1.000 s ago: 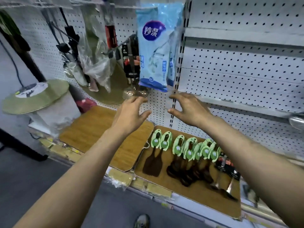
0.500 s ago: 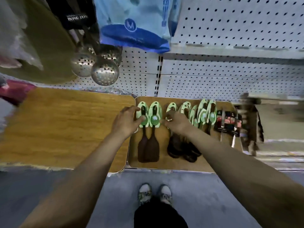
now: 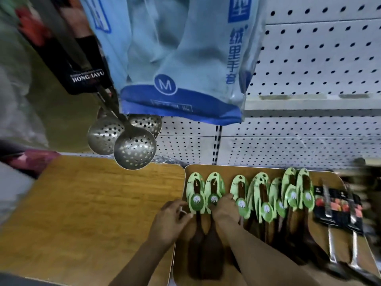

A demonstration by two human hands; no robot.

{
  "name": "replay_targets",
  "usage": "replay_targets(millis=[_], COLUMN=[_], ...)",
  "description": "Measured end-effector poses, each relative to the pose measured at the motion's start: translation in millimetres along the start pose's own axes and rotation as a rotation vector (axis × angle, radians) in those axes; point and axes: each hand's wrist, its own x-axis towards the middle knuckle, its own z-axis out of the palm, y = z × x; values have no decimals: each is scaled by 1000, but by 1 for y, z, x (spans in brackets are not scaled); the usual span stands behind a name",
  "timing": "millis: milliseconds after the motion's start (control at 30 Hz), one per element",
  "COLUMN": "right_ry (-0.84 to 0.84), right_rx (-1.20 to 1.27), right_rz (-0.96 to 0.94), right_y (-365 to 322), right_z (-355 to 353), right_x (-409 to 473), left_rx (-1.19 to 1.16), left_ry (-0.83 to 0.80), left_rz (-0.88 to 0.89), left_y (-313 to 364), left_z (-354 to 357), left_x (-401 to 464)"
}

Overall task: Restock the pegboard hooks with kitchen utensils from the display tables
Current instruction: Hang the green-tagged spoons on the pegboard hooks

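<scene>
1. A wooden tray (image 3: 268, 168) on the right holds a row of dark wooden spatulas with green card labels, and at its far right, steel utensils (image 3: 338, 211) on black cards.
2. The left hand (image 3: 171, 219) curls its fingers around the handle of the leftmost spatula (image 3: 195, 199), at the tray's left edge.
3. The right hand (image 3: 224, 209) grips the second spatula (image 3: 214, 193) just beside it.
4. Left of the tray lies a bare wooden board (image 3: 92, 203).
5. On the far pegboard (image 3: 319, 58) hang perforated skimmers (image 3: 134, 149) and a blue glove packet (image 3: 181, 58).
</scene>
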Motion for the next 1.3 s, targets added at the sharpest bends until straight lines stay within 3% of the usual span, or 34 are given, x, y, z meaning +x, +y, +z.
replay_targets(millis=[300, 533, 667, 967, 1300], right_ry=[42, -42, -91, -136, -157], right_rx=[145, 818, 1073, 1143, 1197], right_rz=[-50, -183, -190, -253, -187], right_y=[22, 55, 75, 109, 125], right_z=[3, -31, -53, -78, -87], right_x=[-2, -18, -35, -51, -40], left_rx=[-72, -179, -292, -76, 98], left_ry=[41, 67, 94, 128, 69], left_rz=[-58, -169, -339, -603, -551], left_y=[1, 23, 39, 47, 57], left_z=[16, 43, 61, 97, 118], left_x=[-5, 0, 16, 58, 66])
